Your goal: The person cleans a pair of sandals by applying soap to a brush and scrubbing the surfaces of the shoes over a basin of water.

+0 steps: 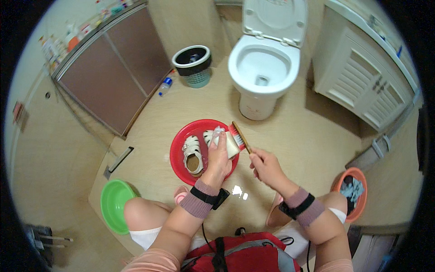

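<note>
My left hand (219, 158) is closed around a cream-coloured soap bar (230, 146), with clear plastic at its far end. In my right hand (267, 168) is the wooden handle of a scrubbing brush (241, 137). The brush's white and red bristles face the bar and appear to touch it. Both hands are over the right side of a red basin (173, 164) on the floor. Inside it lies a white sandal (192, 153) with dark cut-outs. Another white sandal (208, 136) is mostly hidden behind my left hand.
Beyond the basin are a toilet (257, 102) with its lid up, a waste bin (197, 78) and a plastic bottle (165, 86). A green basin (113, 206) stands by my left knee. An orange basin (361, 204) of cloths is by my right knee. Water (240, 192) glistens on the floor.
</note>
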A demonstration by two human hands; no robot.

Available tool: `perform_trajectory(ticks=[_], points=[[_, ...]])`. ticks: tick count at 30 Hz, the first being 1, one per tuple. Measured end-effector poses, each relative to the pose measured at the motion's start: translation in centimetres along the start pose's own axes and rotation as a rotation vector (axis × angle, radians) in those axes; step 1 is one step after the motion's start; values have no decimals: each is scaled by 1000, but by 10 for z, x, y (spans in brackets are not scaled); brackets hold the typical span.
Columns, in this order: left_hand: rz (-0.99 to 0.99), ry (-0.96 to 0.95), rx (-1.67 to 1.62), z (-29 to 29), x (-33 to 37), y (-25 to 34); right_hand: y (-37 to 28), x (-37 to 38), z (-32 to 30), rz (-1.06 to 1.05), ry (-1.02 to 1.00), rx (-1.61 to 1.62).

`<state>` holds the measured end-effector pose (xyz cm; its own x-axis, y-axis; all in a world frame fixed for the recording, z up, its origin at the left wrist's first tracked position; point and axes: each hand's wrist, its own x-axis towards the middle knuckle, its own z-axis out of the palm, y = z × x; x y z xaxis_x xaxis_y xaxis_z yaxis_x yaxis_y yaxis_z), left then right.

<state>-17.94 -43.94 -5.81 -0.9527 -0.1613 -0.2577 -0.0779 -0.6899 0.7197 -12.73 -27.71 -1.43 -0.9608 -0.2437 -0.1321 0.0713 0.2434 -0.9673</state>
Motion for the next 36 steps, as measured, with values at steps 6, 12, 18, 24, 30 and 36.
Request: perform_trajectory(ticks=[6, 12, 18, 24, 30, 36], points=[[-538, -271, -153, -10, -6, -62, -36, 12, -64, 236, 224, 643], [-791, -133, -239, -39, 18, -152, -68, -45, -122, -2, 336, 879], [-957, 159, -126, -61, 64, -243, -62, -82, -153, 121, 399, 1045], [-987, 87, 89, -62, 90, -324, -57, -96, -169, 138, 520, 1022], [-588, 60, 453, -70, 87, -350, -52, -88, -168, 170, 453, 1064], [-708, -76, 98, -84, 56, -259, -70, -73, -144, 192, 421, 1061]])
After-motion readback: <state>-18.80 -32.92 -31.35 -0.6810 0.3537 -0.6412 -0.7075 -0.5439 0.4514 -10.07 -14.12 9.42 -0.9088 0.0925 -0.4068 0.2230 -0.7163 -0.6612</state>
